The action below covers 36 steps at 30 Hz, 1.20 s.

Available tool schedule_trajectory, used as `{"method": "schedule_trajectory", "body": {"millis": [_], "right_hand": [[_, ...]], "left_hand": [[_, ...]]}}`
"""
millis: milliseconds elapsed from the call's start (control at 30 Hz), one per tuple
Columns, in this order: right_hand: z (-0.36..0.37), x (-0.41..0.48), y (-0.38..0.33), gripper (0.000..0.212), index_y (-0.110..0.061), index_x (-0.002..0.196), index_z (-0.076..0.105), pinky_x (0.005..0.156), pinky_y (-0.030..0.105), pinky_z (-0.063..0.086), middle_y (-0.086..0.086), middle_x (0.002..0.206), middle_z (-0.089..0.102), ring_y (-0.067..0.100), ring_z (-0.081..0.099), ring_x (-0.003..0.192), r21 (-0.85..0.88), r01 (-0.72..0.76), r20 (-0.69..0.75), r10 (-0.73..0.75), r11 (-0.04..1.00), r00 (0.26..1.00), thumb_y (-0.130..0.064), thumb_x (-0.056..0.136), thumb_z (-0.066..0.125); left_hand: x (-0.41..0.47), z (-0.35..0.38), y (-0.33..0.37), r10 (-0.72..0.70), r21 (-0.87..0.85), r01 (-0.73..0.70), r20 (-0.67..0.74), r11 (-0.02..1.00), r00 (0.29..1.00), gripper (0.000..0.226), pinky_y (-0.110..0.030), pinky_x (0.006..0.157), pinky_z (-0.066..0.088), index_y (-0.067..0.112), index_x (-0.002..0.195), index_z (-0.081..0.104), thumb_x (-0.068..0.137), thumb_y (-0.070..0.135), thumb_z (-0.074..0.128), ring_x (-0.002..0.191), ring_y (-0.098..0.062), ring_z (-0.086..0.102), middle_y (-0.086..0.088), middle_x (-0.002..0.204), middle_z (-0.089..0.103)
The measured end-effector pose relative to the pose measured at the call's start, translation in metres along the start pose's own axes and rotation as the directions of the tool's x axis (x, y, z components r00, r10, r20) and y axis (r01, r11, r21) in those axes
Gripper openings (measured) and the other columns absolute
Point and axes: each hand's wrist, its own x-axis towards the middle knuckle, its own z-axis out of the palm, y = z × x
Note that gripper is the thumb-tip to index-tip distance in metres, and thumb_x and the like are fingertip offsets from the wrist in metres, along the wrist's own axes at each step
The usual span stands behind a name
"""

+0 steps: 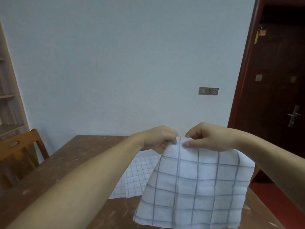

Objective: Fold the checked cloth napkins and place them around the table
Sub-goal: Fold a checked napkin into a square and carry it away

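Observation:
A white napkin with a grey check [193,187] hangs in the air over the near right part of the wooden table [71,162]. My left hand [162,138] and my right hand [208,138] both pinch its top edge, close together, thumbs toward me. The cloth drapes down from them and over my right wrist. Behind it, more checked napkins [137,176] lie flat on the table, partly hidden by my left forearm and the held napkin.
A wooden chair [21,151] stands at the table's left side, with a shelf unit [8,96] behind it. A pale wall with a socket plate [208,91] is beyond the table. A dark wooden door [272,90] is on the right.

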Motion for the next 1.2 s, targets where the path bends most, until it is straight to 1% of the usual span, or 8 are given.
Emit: {"method": "schedule_trajectory", "body": {"millis": [167, 433, 533, 600, 700, 900, 1067, 1200], "right_hand": [[-0.004, -0.006, 0.013, 0.053, 0.002, 0.067, 0.053, 0.052, 0.022, 0.025, 0.005, 0.060, 0.033, 0.016, 0.027, 0.056, 0.075, -0.110, -0.121, 0.119, 0.991, 0.985, -0.045, 0.088, 0.065], [-0.009, -0.007, 0.018, 0.042, -0.018, 0.051, 0.059, 0.054, 0.026, 0.028, 0.003, 0.058, 0.036, 0.015, 0.031, 0.057, 0.238, -0.013, -0.343, 0.097, 0.971, 0.934, -0.038, 0.086, 0.067], [-0.010, -0.007, 0.016, 0.034, -0.019, 0.062, 0.072, 0.059, 0.031, 0.035, 0.016, 0.062, 0.051, 0.019, 0.041, 0.061, 0.236, 0.016, -0.330, 0.064, 0.972, 0.942, -0.046, 0.081, 0.066], [-0.013, -0.007, 0.016, 0.036, -0.015, 0.071, 0.076, 0.067, 0.033, 0.044, 0.021, 0.076, 0.067, 0.018, 0.054, 0.067, 0.227, 0.023, -0.325, 0.053, 0.974, 0.944, -0.049, 0.077, 0.066], [-0.019, -0.007, 0.018, 0.034, -0.013, 0.074, 0.077, 0.071, 0.032, 0.045, 0.020, 0.082, 0.071, 0.015, 0.058, 0.071, 0.214, 0.016, -0.339, 0.059, 0.977, 0.939, -0.046, 0.076, 0.068], [-0.028, -0.005, 0.022, 0.031, -0.013, 0.065, 0.070, 0.055, 0.022, 0.034, -0.002, 0.056, 0.052, 0.008, 0.042, 0.053, 0.066, -0.140, -0.348, 0.155, 0.988, 0.925, -0.038, 0.083, 0.073], [-0.004, 0.004, 0.026, 0.021, -0.025, 0.098, 0.069, 0.089, 0.035, 0.044, -0.009, 0.103, 0.065, 0.015, 0.061, 0.094, -0.435, -0.160, -0.584, -0.142, 0.886, 0.799, -0.041, 0.086, 0.067], [0.028, 0.011, 0.015, 0.019, -0.022, 0.098, 0.071, 0.085, 0.037, 0.049, -0.007, 0.097, 0.071, 0.016, 0.066, 0.089, -0.345, 0.010, -0.607, -0.231, 0.939, 0.760, -0.036, 0.092, 0.060]], "left_hand": [[0.000, -0.009, -0.003, 0.113, -0.068, -0.129, -0.207, 0.989, 0.972, 0.023, -0.035, 0.056, 0.012, 0.025, 0.047, 0.034, 0.059, 0.012, 0.048, 0.056, -0.014, 0.020, 0.007, 0.055, 0.027], [-0.005, -0.016, -0.008, 0.136, -0.080, -0.166, -0.292, 0.983, 0.947, 0.025, -0.037, 0.058, 0.006, 0.026, 0.048, 0.029, 0.058, 0.010, 0.045, 0.055, -0.014, 0.016, 0.007, 0.055, 0.023], [-0.006, -0.016, -0.004, 0.122, -0.074, -0.144, -0.245, 0.987, 0.962, 0.009, -0.031, 0.057, 0.026, 0.017, 0.057, 0.048, 0.065, 0.016, 0.053, 0.057, -0.016, 0.038, 0.003, 0.059, 0.042], [-0.008, -0.017, -0.001, 0.078, -0.031, -0.085, -0.183, 0.996, 0.980, 0.013, -0.034, 0.071, 0.040, 0.016, 0.071, 0.065, 0.069, 0.029, 0.067, 0.072, -0.021, 0.055, -0.003, 0.072, 0.058], [-0.012, -0.021, -0.001, 0.010, 0.064, -0.001, -0.148, 0.998, 0.989, 0.024, -0.041, 0.073, 0.041, 0.019, 0.064, 0.068, 0.064, 0.039, 0.080, 0.075, -0.024, 0.060, -0.007, 0.075, 0.062], [-0.013, -0.022, 0.003, 0.021, 0.145, 0.003, -0.162, 0.989, 0.987, 0.049, -0.033, 0.075, 0.043, 0.001, 0.077, 0.072, 0.061, 0.046, 0.083, 0.071, -0.016, 0.058, -0.004, 0.074, 0.064], [-0.013, -0.013, 0.012, 0.078, 0.083, -0.060, -0.242, 0.995, 0.967, 0.026, -0.031, 0.075, 0.046, 0.003, 0.081, 0.075, 0.080, 0.029, 0.079, 0.075, -0.015, 0.061, -0.006, 0.080, 0.069], [-0.011, -0.009, 0.013, 0.101, 0.043, -0.092, -0.286, 0.995, 0.953, 0.026, -0.032, 0.075, 0.042, 0.013, 0.082, 0.075, 0.081, 0.039, 0.077, 0.076, -0.014, 0.057, -0.001, 0.080, 0.064]]}}
